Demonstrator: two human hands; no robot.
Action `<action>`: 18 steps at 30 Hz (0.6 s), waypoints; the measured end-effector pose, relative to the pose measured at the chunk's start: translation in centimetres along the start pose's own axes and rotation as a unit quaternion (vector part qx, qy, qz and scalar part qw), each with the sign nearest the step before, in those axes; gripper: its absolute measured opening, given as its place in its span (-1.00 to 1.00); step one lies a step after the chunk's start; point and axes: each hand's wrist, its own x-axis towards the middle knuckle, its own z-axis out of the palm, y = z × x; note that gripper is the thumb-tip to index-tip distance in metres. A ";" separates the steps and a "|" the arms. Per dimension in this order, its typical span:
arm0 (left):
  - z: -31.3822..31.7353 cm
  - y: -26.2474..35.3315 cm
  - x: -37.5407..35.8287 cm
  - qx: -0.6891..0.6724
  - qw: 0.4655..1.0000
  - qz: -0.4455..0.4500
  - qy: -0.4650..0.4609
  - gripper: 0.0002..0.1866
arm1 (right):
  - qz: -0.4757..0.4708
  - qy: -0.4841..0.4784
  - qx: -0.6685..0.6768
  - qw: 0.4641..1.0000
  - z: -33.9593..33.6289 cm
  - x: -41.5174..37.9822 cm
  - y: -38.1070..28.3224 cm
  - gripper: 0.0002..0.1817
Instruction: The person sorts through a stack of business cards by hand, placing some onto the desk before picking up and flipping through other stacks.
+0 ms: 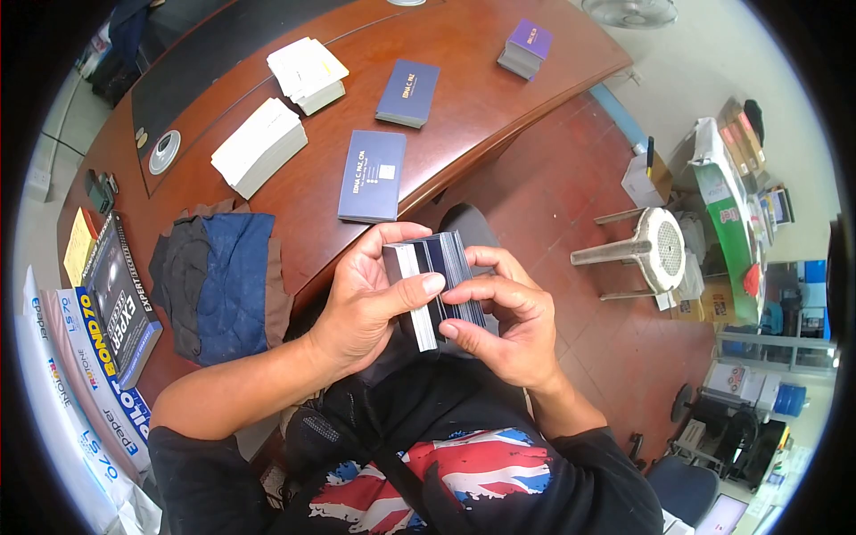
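A thick stack of cards (435,267), with white and dark navy edges, is held in front of my chest. My left hand (361,303) wraps its left side, with the thumb across the cards. At the right side, the fingers and thumb of my right hand (513,321) pinch the darker cards. On the brown table (464,134) beyond lie two navy card stacks, one nearer (370,178) and one farther (408,92). A small purple stack (526,46) sits at the far right. Two white card stacks, one nearer (259,147) and one farther (308,73), stand to the left.
Folded dark cloth (214,285) lies on the table's near left. Books (120,294) and paper reams (85,374) stand at the far left. A white stool (655,250) is on the red floor at right, near a cluttered shelf and a fan (631,11).
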 end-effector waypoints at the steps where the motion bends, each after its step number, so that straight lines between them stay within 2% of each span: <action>1: 0.0 0.0 0.0 0.000 1.000 0.001 0.001 -0.49 | 0.004 0.010 0.023 1.000 0.2 0.0 0.1 -0.69; 4: 0.2 0.0 0.0 -0.003 1.000 0.000 0.003 -0.50 | 0.016 0.033 0.028 0.999 0.3 -0.2 0.1 -0.70; 7: 0.0 -0.1 0.1 -0.002 1.000 0.002 0.004 -0.50 | -0.031 -0.015 -0.032 0.999 -0.2 -0.1 0.5 -0.70; 18: 0.0 0.0 0.0 -0.013 1.000 -0.002 -0.002 -0.52 | -0.013 -0.016 -0.041 0.999 -0.2 0.0 0.4 -0.59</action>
